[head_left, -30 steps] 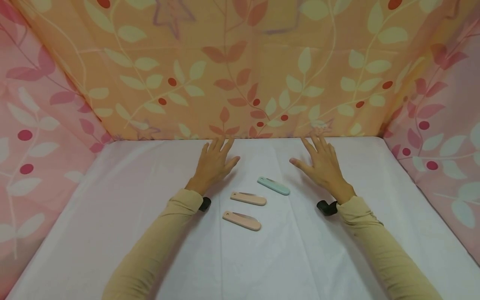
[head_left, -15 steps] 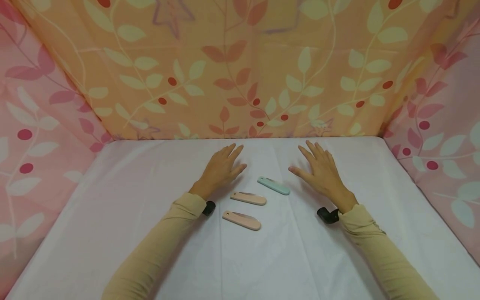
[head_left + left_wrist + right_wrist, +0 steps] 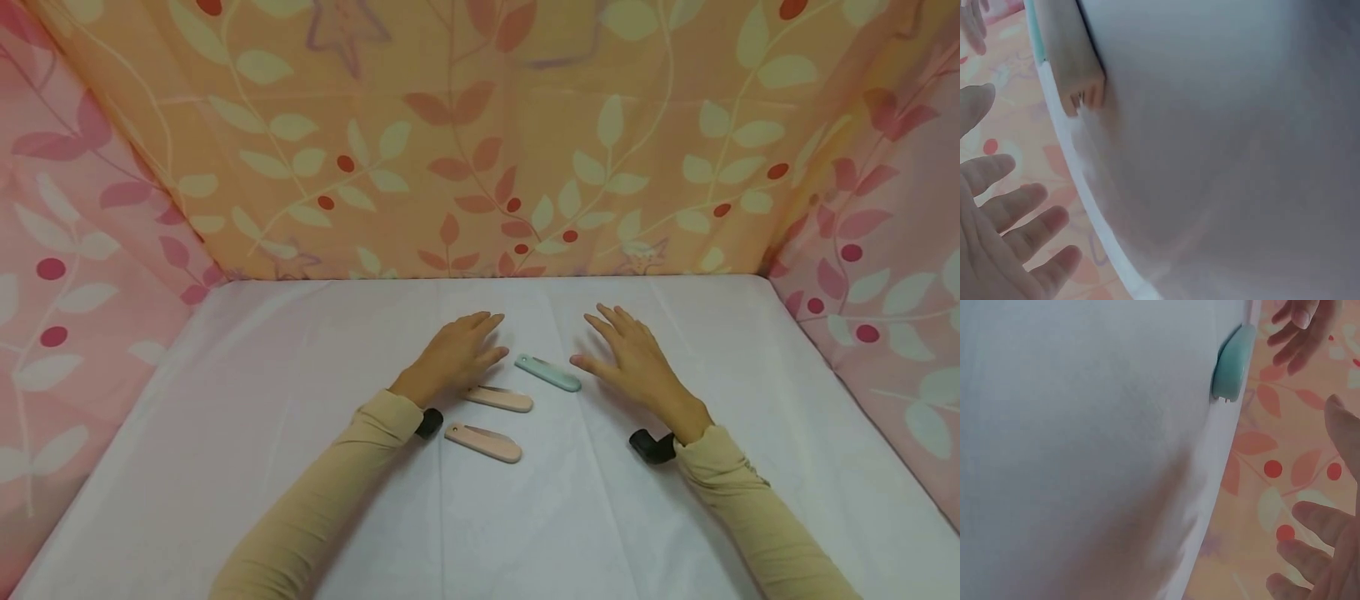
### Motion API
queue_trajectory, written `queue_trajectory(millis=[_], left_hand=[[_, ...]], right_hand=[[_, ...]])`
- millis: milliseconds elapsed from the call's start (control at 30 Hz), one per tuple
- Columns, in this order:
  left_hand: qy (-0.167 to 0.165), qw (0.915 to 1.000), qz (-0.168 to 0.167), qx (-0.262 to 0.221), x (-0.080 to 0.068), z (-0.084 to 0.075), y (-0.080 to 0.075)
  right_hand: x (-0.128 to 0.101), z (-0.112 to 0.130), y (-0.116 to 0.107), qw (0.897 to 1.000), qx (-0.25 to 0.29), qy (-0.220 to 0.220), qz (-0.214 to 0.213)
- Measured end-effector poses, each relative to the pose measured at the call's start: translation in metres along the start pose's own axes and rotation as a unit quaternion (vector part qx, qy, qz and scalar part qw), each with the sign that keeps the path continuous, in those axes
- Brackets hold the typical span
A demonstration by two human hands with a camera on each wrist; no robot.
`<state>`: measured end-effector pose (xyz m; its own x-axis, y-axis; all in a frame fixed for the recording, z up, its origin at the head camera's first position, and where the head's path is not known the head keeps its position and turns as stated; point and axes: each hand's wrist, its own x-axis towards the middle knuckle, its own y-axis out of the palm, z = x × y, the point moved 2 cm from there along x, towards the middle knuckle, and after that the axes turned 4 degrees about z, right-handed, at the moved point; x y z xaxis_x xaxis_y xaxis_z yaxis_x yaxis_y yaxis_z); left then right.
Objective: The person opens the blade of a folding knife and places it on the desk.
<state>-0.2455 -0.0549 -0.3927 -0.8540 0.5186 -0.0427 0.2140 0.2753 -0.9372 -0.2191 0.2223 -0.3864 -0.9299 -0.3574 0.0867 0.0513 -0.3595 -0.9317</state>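
Three folding knives lie on a white-covered table in the head view. The mint green folding knife (image 3: 547, 372) is farthest back, between the two hands. A beige folding knife (image 3: 502, 400) lies nearer, its left end hidden behind my left hand (image 3: 456, 354). Closest to me is a pinkish folding knife (image 3: 483, 443). Both hands hold nothing, with fingers spread and extended above the cloth. My right hand (image 3: 633, 362) hovers to the right of the mint knife, thumb pointing at it. In the left wrist view a beige knife (image 3: 1071, 56) shows end-on; the right wrist view has the mint knife (image 3: 1234, 365).
White cloth (image 3: 555, 533) with faint creases covers the table. An orange leaf-patterned curtain (image 3: 480, 133) stands behind it, and pink patterned curtains (image 3: 67, 317) flank both sides. Each wrist carries a black camera mount (image 3: 652, 447).
Both hands have drawn back from the table's far edge toward the knives. The left hand has also shifted right, now covering one end of the beige folding knife. The knives stay put.
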Motion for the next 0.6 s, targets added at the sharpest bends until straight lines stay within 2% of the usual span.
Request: queue_trajectory(millis=[167, 367, 600], left_hand=[[0.001, 0.9997, 0.02, -0.013, 0.0, -0.005, 0.002], [0.01, 0.999, 0.033, -0.028, 0.0, -0.011, 0.002], [0.017, 0.9984, 0.048, -0.025, 0.001, -0.015, 0.003]], right_hand=[[-0.004, 0.003, 0.005, 0.999, 0.025, -0.003, 0.021], [-0.007, 0.007, 0.012, 0.995, 0.083, -0.002, 0.058], [-0.01, 0.007, 0.02, 0.991, 0.106, -0.006, 0.078]])
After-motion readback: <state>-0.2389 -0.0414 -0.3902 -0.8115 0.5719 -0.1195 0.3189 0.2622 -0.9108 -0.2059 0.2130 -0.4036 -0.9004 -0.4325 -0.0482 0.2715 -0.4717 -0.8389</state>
